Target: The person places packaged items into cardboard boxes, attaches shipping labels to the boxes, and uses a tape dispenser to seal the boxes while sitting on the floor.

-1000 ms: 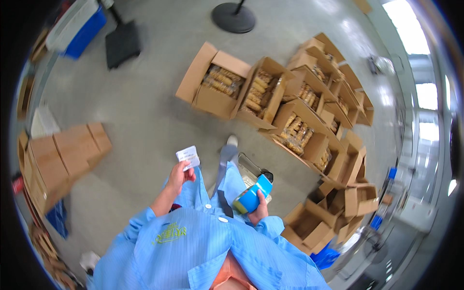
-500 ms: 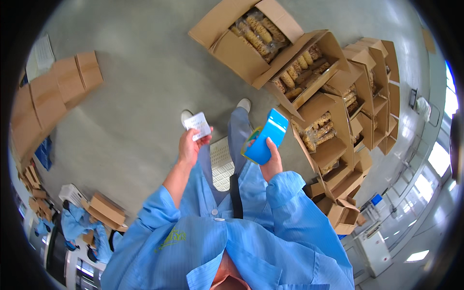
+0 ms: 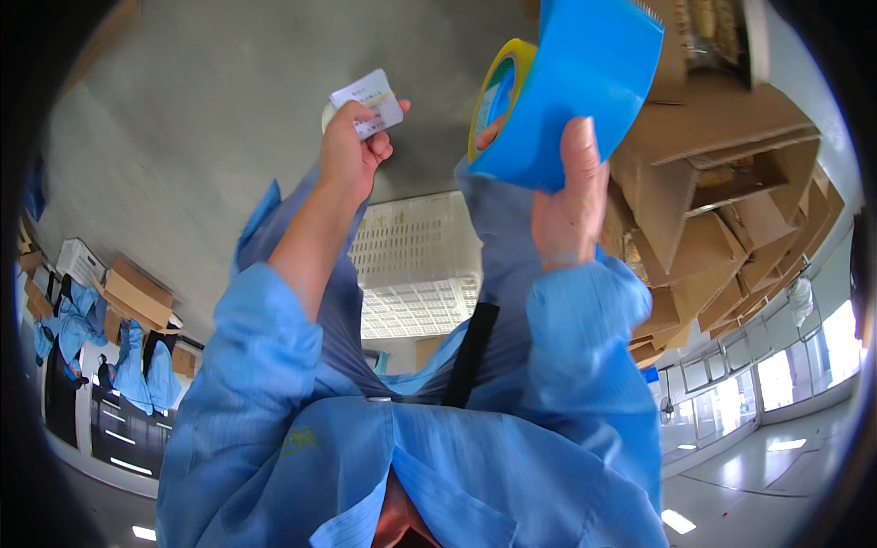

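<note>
My left hand is closed around a small stack of white printed slips, with a thin band across it. My right hand grips a blue tape dispenser; its toothed cutting edge points up and away from me. A yellow-rimmed tape roll sits in the dispenser, and a fingertip shows through its core. The thumb lies along the blue side. Both hands are held apart in front of my legs.
Open cardboard boxes crowd the right side, one at the top with bagged yellow-brown goods. A white slatted plastic crate is between my legs. At far left are people in blue clothes near an open carton.
The view has tilted and shifted, with my hands and the dispenser now larger and higher in it. My left hand still holds the slips, my right hand the dispenser.
</note>
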A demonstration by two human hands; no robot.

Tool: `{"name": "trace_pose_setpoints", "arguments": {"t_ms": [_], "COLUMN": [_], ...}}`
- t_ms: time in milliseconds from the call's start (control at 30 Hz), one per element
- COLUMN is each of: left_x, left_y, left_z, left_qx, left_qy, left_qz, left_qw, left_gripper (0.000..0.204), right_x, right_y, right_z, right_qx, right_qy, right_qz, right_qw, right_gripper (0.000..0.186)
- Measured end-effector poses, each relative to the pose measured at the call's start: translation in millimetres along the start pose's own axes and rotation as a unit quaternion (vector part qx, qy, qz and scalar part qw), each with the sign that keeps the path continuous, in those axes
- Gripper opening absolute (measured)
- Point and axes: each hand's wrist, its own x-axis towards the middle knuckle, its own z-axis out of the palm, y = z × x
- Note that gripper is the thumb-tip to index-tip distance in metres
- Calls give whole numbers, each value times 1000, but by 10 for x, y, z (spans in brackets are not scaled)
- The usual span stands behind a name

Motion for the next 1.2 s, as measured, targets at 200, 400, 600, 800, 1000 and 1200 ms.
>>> {"name": "trace_pose_setpoints", "arguments": {"t_ms": [200, 400, 600, 800, 1000, 1200], "left_x": [-323, -502, -901, -392, -282, -1002], "left_y": [369, 632, 424, 165, -222, -360], "left_z": [555, 565, 422, -53, -664, -771], "left_qx": [-9, -32, 33, 38, 70, 118], "left_qy": [-106, -144, -276, -209, -192, -224], "left_qz": [93, 149, 241, 235, 230, 310], "left_qw": [990, 978, 930, 948, 952, 916], "left_gripper": [41, 43, 41, 43, 44, 40], "right_x": [68, 9, -408, -842, -1297, -1578], "right_y": [-13, -148, -83, 489, 1317, 1476], "right_z": [118, 115, 88, 152, 141, 232], "right_qx": [-55, -65, 94, 158, 234, 132], "right_qy": [-15, -38, -51, -24, -32, -82], "right_qz": [37, -65, -171, -278, -172, -224], "right_qw": [998, 995, 980, 947, 956, 962], "right_gripper": [64, 61, 56, 54, 53, 51]}}
